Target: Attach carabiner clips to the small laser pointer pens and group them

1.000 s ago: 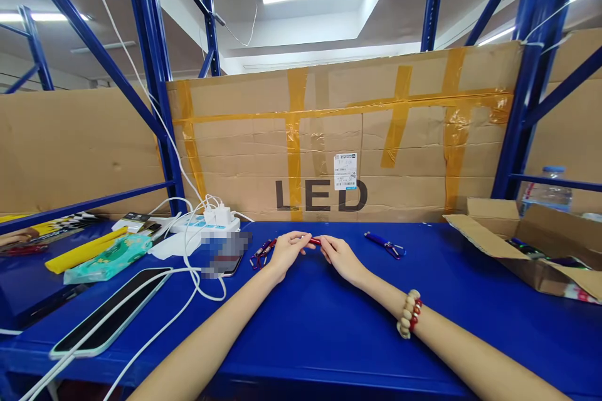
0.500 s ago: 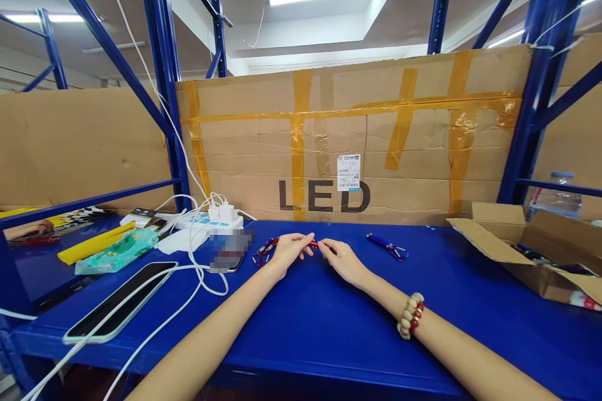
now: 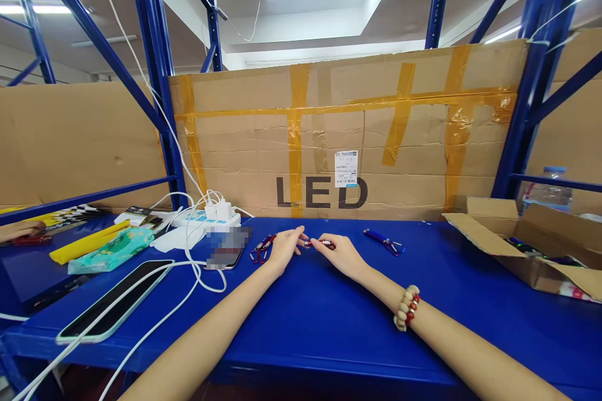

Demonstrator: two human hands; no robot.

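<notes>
I'm pinching a thin red stick with my right fingers, and they are closing tight around it. The stick is lying almost flat in front of me, over the middle of the blue bench. Its tip is pointing at my left fingers, which are bending close by, and I can't tell if they are touching it. Some little red and purple clips are sitting just beside my left hand. A blue stick with a clip is resting to my right, and an open box is standing farther right.
</notes>
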